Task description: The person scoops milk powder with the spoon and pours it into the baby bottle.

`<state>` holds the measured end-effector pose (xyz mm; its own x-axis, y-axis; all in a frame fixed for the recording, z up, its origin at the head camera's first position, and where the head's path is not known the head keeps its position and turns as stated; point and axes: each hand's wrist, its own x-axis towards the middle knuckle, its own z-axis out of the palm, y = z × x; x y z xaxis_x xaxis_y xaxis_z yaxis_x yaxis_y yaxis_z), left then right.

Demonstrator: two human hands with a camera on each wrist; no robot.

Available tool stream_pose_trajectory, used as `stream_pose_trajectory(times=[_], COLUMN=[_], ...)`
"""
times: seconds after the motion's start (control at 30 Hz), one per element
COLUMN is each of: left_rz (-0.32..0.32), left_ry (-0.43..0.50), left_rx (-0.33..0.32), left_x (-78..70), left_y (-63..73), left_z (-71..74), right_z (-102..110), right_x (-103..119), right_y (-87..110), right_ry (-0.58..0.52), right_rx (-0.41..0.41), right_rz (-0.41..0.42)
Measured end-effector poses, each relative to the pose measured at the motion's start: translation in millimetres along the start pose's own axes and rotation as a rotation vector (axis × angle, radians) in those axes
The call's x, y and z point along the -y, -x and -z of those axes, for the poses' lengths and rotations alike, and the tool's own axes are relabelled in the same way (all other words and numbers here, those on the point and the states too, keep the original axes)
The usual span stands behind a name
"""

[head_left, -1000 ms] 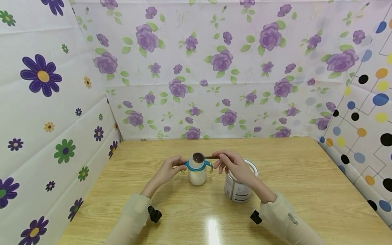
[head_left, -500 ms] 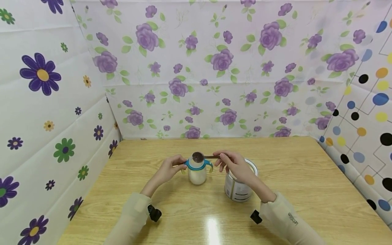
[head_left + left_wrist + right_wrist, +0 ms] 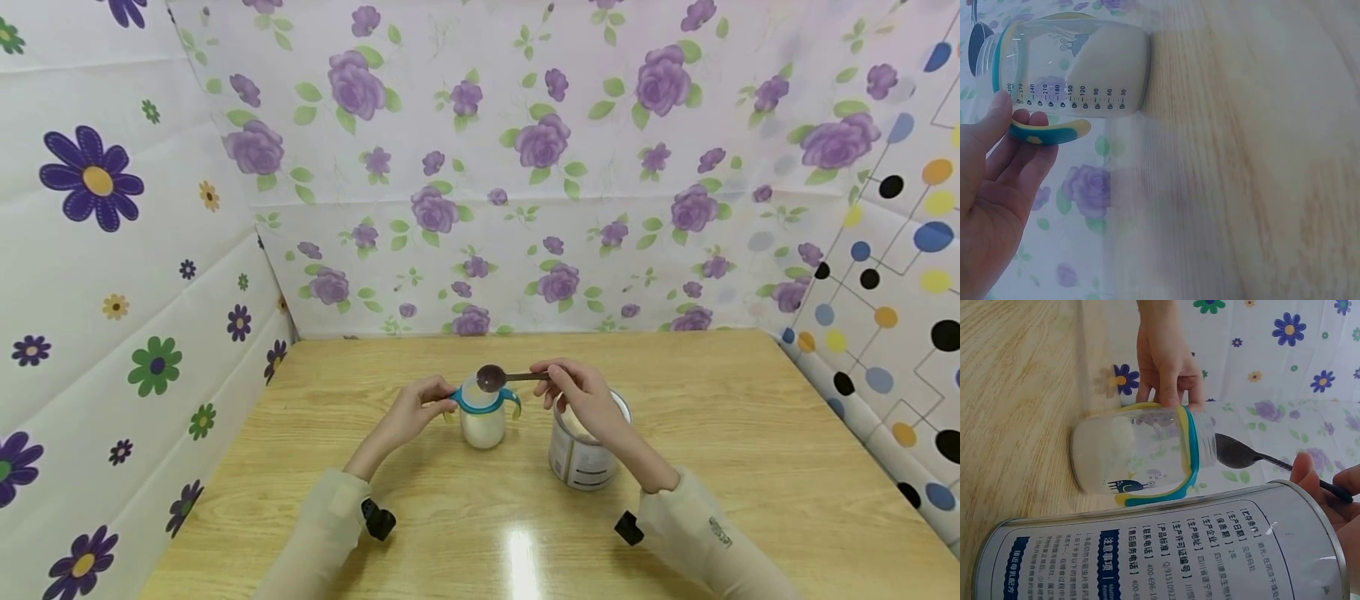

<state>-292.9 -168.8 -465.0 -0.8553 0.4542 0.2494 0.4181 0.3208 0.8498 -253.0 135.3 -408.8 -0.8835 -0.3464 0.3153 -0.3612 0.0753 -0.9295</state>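
Note:
A clear baby bottle (image 3: 482,425) with teal and yellow handles stands upright on the wooden table. Pale powder is heaped inside it (image 3: 1113,72), sloping against the printed scale. My left hand (image 3: 412,412) pinches the handle on its left side. My right hand (image 3: 581,396) holds a dark brown spoon (image 3: 491,378) by the end of its handle; the bowl overlaps the bottle's open mouth in the head view and sits right at the rim in the right wrist view (image 3: 1235,453). Beneath the right hand stands a large open tin (image 3: 585,467) with pale contents, partly hidden by that hand.
The wooden table (image 3: 450,533) is backed by a floral cloth (image 3: 487,267). A cloth with daisies (image 3: 157,367) hangs on the left and a dotted one (image 3: 885,317) on the right. The tin is close to the bottle's right side.
The spoon's bowl has turned and shifted slightly up and right at the bottle mouth. My right hand has moved a little right with it. The left hand keeps its hold on the bottle handle.

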Motion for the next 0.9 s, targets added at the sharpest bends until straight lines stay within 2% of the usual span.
stream_pose_trajectory(times=[0.4,0.7,0.9], left_rz=[0.003,-0.009,0.014], left_ry=[0.009,0.020,0.019], left_rx=[-0.001,-0.006,0.003], left_x=[-2.7,1.2,0.4], left_y=[1.3,0.7,0.5], left_z=[-0.1,-1.6,-0.4], right_z=[6.4,11.7,15.0], right_x=[0.6,0.1,1.3], right_y=[1.8,1.7,1.6], right_ry=[-0.029,-0.058,-0.066], right_rx=[-0.062,-0.089,-0.118], right_rz=[0.017,0.023,0.021])
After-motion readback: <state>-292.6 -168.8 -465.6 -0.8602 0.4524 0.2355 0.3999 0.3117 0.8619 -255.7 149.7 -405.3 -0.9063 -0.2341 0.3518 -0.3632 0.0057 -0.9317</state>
